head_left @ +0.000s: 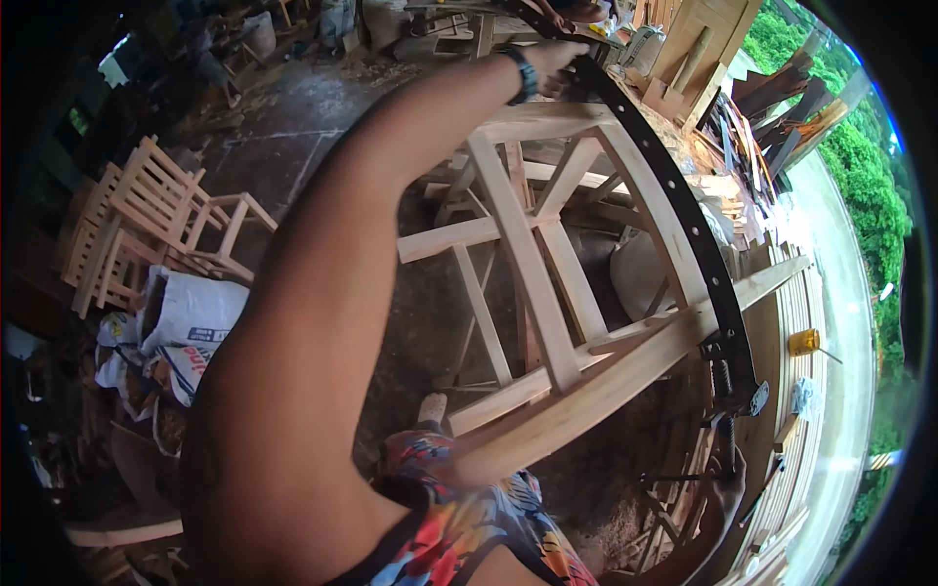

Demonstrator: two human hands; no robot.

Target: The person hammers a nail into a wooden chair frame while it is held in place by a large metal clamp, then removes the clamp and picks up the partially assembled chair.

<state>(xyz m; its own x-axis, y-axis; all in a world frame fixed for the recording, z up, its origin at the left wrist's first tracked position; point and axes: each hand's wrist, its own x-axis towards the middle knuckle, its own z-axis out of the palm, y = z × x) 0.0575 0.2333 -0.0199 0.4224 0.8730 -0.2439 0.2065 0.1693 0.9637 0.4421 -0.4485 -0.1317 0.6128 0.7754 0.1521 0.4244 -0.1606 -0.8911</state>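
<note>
A pale wooden chair frame [528, 293] stands in front of me, tilted, with its joined rails and legs showing. Along its right side runs a long black bar clamp [696, 232] with a row of holes, bowed by the lens. My left arm reaches far across, and my left hand [555, 70], below a dark wristwatch [523, 76], grips the clamp's far end; its fingertips are partly hidden. At the near end, my right hand [723, 483] is closed about the screw handle [727, 441]. The clamp's screw end sits beside the frame's near corner.
Slatted wooden chairs [156, 200] and white sacks [191, 313] are on the left. Long boards [791, 430] lie stacked at the right, with a yellow container [804, 342] on them. Scrap wood [738, 146] piles up at the far right. Another person's hand shows at the top.
</note>
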